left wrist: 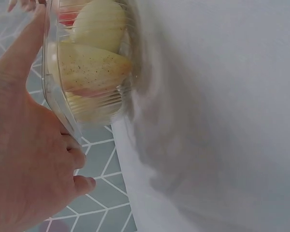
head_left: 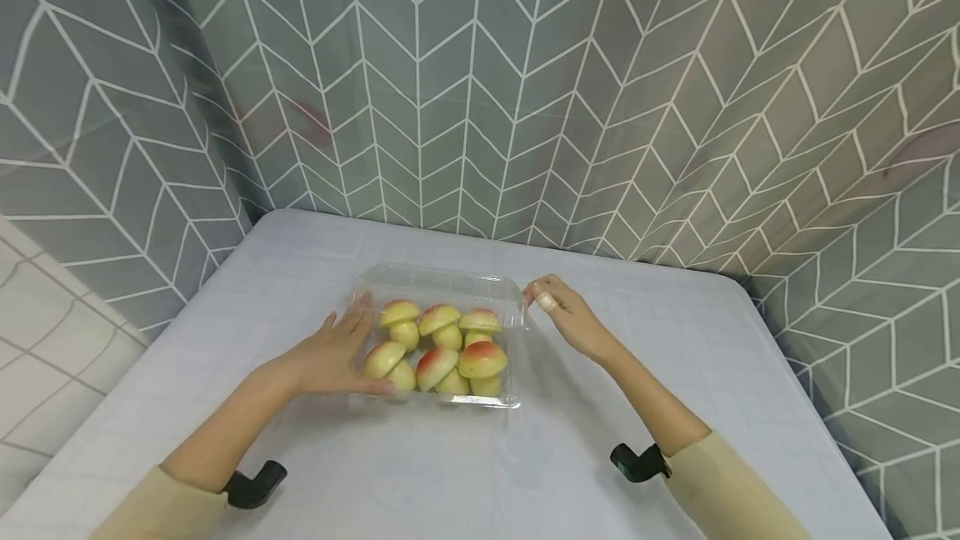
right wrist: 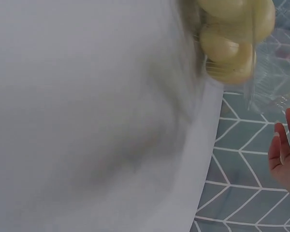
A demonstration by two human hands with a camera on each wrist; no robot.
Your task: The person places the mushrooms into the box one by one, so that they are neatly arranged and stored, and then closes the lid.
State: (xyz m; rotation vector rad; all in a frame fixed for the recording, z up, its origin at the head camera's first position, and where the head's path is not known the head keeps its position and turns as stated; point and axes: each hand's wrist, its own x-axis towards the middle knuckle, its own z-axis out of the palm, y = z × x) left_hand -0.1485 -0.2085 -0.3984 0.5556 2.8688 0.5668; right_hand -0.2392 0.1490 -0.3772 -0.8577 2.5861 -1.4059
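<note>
A clear plastic clamshell box (head_left: 517, 402) stands on the table, holding several mushroom-shaped yellow pieces (head_left: 483, 359) with reddish tops, in two rows. Its clear lid (head_left: 420, 277) is raised along the back. My left hand (head_left: 337, 357) rests on the box's left side, fingers spread and thumb along the front rim; the left wrist view shows this hand (left wrist: 34, 145) against the clear wall. With bent fingers, my right hand (head_left: 566, 311) pinches the lid's right corner, a light bandage round one digit. Part of this hand (right wrist: 286, 154) shows beside the lid in the right wrist view.
A white cloth covers the table (head_left: 600, 457). Grey curtain (head_left: 480, 90) with a white chevron pattern hangs behind and on both sides, close to the table's edges. White tiles (head_left: 45, 340) show at the far left.
</note>
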